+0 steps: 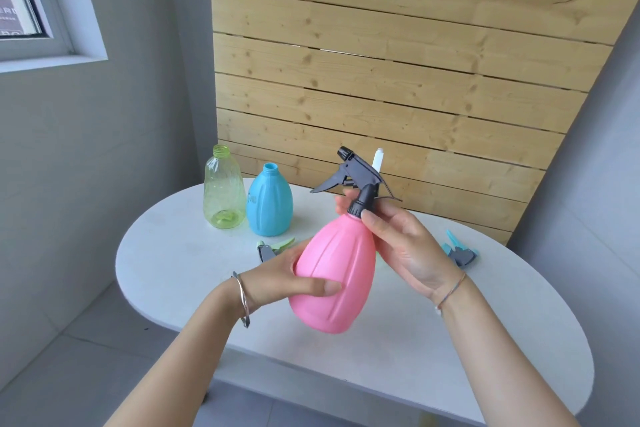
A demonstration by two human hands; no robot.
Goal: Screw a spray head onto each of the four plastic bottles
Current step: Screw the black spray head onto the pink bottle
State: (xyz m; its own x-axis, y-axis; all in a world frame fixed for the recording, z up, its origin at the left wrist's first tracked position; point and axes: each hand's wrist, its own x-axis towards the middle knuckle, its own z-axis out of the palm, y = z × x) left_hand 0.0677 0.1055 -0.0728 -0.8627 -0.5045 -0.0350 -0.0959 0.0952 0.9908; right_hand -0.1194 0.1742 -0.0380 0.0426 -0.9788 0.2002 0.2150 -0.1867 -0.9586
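Progress is early: the left hand (280,274) grips the pink bottle (334,274) above the surface (180,253), while right-hand fingers (372,218) clasp the black head (360,184) at its neck. Three bottles show; green (223,191) and blue (269,204) stand uncapped. Two loose heads lie waiting, green (275,248) and blue (459,250).

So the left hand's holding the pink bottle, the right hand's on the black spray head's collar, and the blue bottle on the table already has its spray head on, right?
Not quite. In the head view the blue bottle still has an open neck, with no spray head on it. The rest holds: the left hand holds the pink bottle and the right hand grips the collar of the black spray head.
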